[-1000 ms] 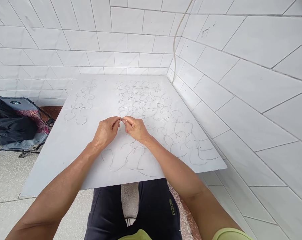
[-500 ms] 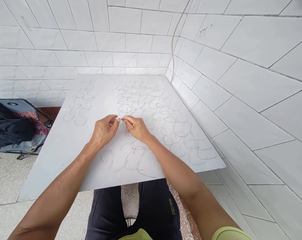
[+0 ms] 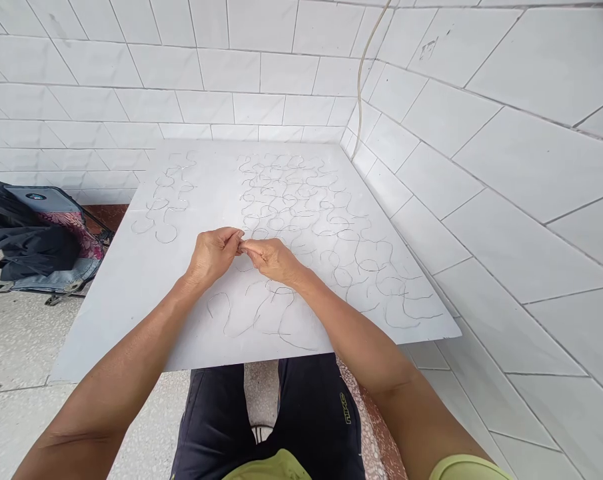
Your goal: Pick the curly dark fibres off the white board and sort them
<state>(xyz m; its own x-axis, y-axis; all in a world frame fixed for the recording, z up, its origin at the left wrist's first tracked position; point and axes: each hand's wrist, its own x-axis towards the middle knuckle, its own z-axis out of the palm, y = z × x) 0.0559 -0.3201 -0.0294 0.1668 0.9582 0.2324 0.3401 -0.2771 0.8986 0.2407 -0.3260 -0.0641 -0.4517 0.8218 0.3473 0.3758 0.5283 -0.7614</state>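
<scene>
My left hand (image 3: 216, 252) is closed in a pinch above the white board, thumb against fingertips. My right hand (image 3: 268, 259) is pinched too, and its fingertips meet those of the left. Between them they grip a thin wire, mostly hidden by the fingers. Many thin curved wires lie around the hands: a dense group of wires (image 3: 291, 199) beyond and to the right, and a few loose wires (image 3: 226, 319) nearer my body. Further left lies a smaller group of bent wires (image 3: 166, 233), with rounded loops at its near end.
The white board (image 3: 126, 293) spans above my knees, up to the tiled walls (image 3: 261, 73) behind and at right. A pale cable (image 3: 361, 87) hangs in the wall corner. A folding chair (image 3: 81, 233) with dark cloth (image 3: 26, 233) on it stands at left.
The fingertips of my two hands, slightly apart before, have come together and closed into a tighter pinch. The view has shifted a little, so the board appears slightly further right.
</scene>
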